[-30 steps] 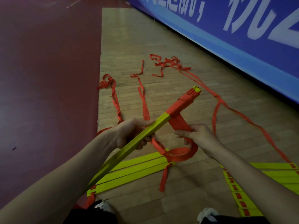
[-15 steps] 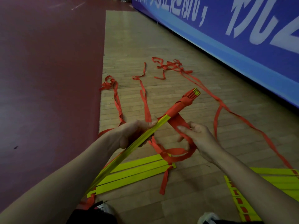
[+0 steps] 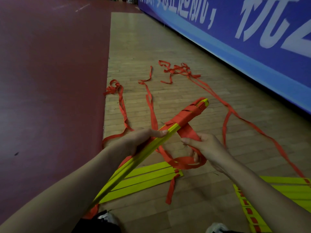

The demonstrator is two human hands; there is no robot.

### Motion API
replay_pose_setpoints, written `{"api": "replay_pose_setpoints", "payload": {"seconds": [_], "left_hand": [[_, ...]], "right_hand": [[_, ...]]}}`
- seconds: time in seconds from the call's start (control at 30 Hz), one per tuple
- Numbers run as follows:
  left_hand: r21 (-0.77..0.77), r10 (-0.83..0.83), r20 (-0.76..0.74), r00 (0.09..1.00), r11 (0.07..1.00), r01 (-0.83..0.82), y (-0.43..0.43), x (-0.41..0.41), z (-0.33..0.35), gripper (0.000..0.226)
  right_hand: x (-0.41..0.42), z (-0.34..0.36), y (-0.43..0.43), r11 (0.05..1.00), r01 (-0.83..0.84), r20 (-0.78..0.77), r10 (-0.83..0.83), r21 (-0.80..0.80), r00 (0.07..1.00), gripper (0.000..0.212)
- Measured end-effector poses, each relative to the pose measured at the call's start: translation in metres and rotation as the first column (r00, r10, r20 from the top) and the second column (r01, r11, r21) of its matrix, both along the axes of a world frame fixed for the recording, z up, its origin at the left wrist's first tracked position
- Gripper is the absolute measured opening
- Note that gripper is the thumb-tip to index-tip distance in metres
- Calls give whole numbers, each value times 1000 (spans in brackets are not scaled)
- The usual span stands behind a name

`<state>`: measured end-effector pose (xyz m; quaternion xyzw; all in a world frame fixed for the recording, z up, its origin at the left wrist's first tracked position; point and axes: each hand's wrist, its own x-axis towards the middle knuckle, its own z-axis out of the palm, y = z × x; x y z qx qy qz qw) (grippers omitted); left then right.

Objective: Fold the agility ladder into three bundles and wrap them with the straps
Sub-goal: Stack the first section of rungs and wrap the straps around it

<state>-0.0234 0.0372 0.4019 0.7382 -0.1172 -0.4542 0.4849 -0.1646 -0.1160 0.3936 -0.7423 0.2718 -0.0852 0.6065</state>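
A bundle of yellow ladder rungs (image 3: 151,145) slants up from lower left to the centre, its far end wound in red strap (image 3: 190,113). My left hand (image 3: 141,140) grips the bundle at its middle, thumb on top. My right hand (image 3: 207,147) pinches the red strap (image 3: 188,133) just below the wrapped end; a loop of it hangs under that hand. A second group of yellow rungs (image 3: 144,180) lies flat on the floor below the bundle. A third group (image 3: 286,192) lies at the lower right, partly behind my right arm.
Long loose red straps (image 3: 178,71) trail over the wooden floor (image 3: 151,39) toward a blue banner wall (image 3: 252,39) on the right. Dark red flooring (image 3: 50,81) covers the left. My shoes (image 3: 107,217) show at the bottom edge.
My right hand has drawn the strap up from under the bundle and closer to the wrapped end. The bundle's far end has tilted slightly. The view has shifted a little.
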Motion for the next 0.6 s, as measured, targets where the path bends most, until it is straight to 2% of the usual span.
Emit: {"api": "replay_pose_setpoints", "payload": {"seconds": [0.13, 0.37, 0.5, 0.6], "left_hand": [[2, 62, 254, 965, 998, -64, -6, -8, -4, 30], [62, -28, 534, 845, 998, -6, -15, -15, -6, 36], [154, -143, 754, 641, 987, 39, -15, -21, -9, 43], [196, -194, 874, 446, 980, 43, -17, -33, -11, 42]], "right_hand": [[2, -2, 12, 964, 7, 59, 9, -267, 998, 30], [1, 1, 16, 943, 106, 129, -68, -316, 989, 37], [2, 1, 16, 941, 154, 122, -122, -301, 985, 50], [7, 3, 19, 936, 227, 34, -226, -267, 973, 65]]}}
